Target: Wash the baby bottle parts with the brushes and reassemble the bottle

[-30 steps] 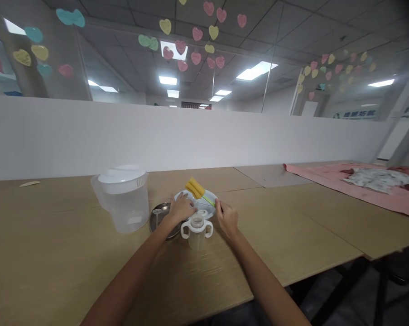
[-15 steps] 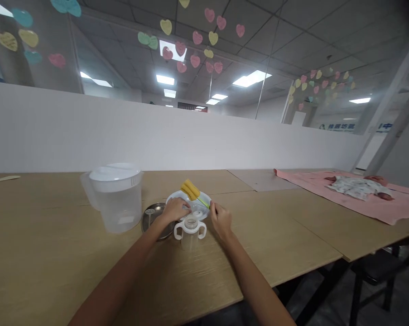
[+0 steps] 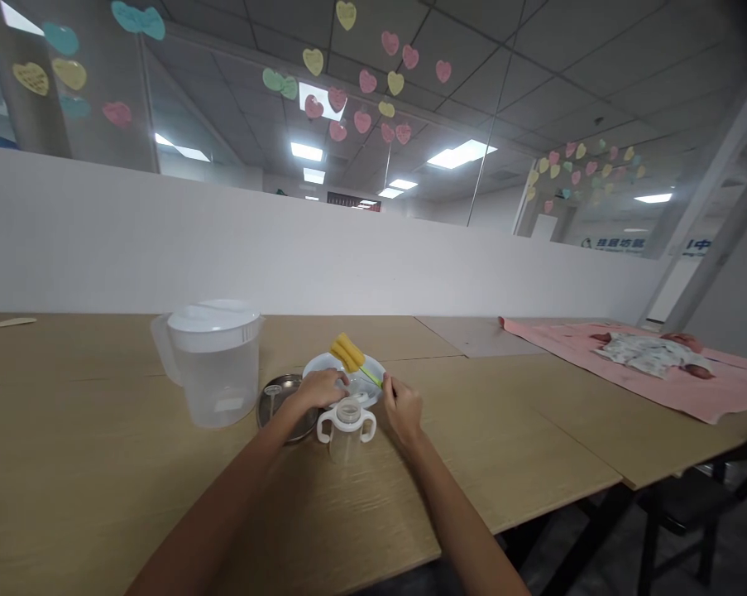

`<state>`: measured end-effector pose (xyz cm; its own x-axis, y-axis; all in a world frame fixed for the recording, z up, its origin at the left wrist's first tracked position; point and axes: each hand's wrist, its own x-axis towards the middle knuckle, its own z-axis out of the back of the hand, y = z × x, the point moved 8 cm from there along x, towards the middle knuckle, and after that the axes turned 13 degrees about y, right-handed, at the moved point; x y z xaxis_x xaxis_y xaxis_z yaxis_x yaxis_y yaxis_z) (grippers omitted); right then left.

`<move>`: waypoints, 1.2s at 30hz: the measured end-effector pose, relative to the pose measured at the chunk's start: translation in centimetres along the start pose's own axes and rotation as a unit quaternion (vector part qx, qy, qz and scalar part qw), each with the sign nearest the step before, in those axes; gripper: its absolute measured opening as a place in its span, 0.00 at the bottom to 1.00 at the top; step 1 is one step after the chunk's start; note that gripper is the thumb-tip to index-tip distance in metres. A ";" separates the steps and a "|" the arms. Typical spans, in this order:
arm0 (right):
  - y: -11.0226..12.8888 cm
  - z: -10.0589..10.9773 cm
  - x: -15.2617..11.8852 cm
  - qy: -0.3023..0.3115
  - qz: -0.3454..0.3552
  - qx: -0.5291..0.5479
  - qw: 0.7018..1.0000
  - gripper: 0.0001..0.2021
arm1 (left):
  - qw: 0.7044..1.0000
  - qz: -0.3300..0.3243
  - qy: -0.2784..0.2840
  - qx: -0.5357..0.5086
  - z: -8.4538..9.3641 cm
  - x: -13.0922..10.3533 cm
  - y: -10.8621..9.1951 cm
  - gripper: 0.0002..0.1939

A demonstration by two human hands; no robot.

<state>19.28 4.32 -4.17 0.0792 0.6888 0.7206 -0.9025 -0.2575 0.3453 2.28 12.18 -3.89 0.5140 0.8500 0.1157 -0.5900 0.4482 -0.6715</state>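
My right hand [image 3: 403, 408] grips the thin green handle of a bottle brush with a yellow sponge head [image 3: 347, 353]. The sponge is held up over a white bowl [image 3: 378, 365]. My left hand [image 3: 322, 389] reaches to the bowl's left side, its fingers curled down inside; what they pinch is hidden. A small white piece [image 3: 356, 398] shows in the bowl beside those fingertips. In front of the bowl stands an uncapped clear baby bottle [image 3: 347, 439] with two white handles. Left of it, partly under my left wrist, is a round metal dish [image 3: 289, 385] with a small clear stemmed part [image 3: 272, 396].
A large translucent lidded pitcher [image 3: 217, 364] stands at the left. At the far right a baby doll in patterned clothing [image 3: 649, 354] lies on a pink mat [image 3: 562, 352]. A low white wall [image 3: 348, 265] runs behind the wooden table [image 3: 503, 447]. A dark chair [image 3: 683, 505] stands at the right.
The view has tilted slightly. Both hands stay almost in the same place, with the brush still in my right hand. The white piece in the bowl looks slightly lower.
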 end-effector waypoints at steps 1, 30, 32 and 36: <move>0.0 0.0 0.0 -0.001 0.000 -0.001 1.000 0.30 | 1.000 0.006 0.001 -0.003 -0.1 0.0 0.0 0.08; -1.0 -1.1 0.1 0.084 -0.069 0.064 0.992 0.34 | 0.933 -0.197 -0.272 0.126 8.4 -6.2 -10.4 0.14; -0.8 -1.2 0.2 0.097 -0.058 0.056 0.992 0.33 | 0.924 -0.191 -0.253 0.215 8.0 -6.5 -11.1 0.14; -0.1 -1.3 0.3 0.112 -0.027 0.053 0.992 0.33 | 0.915 -0.190 -0.244 0.260 8.0 -6.8 -11.7 0.22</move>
<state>18.87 5.44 -4.78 0.0192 0.8336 0.5520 -0.8484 -0.2785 0.4501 0.69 3.33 9.07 0.4800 0.5706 0.6663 -0.7077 0.7007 -0.0902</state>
